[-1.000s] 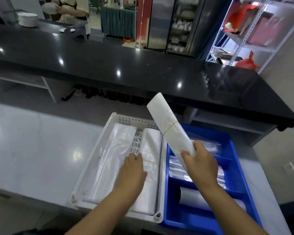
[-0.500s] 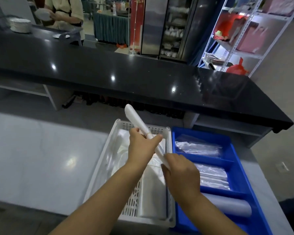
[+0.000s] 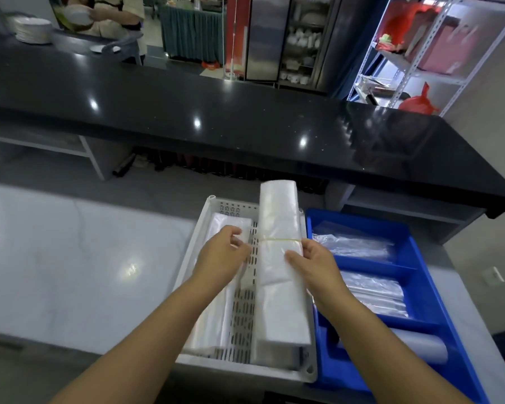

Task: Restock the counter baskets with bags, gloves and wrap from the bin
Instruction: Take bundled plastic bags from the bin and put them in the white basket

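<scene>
Two trays [image 3: 309, 374] (pale counter [image 3: 70, 272])

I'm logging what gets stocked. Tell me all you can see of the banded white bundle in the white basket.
The bundle of bags is a long, flat stack of thin, milky plastic, cinched across by a yellowish rubber band. It lies lengthwise along the right side of the white basket, on another pack, its far end overhanging the rim. The right hand grips its right edge.

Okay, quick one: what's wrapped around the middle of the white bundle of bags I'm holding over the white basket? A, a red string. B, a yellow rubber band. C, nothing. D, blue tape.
B: a thin yellow rubber band crosses the bundle of bags between the left hand and right hand, above the white basket.
</scene>
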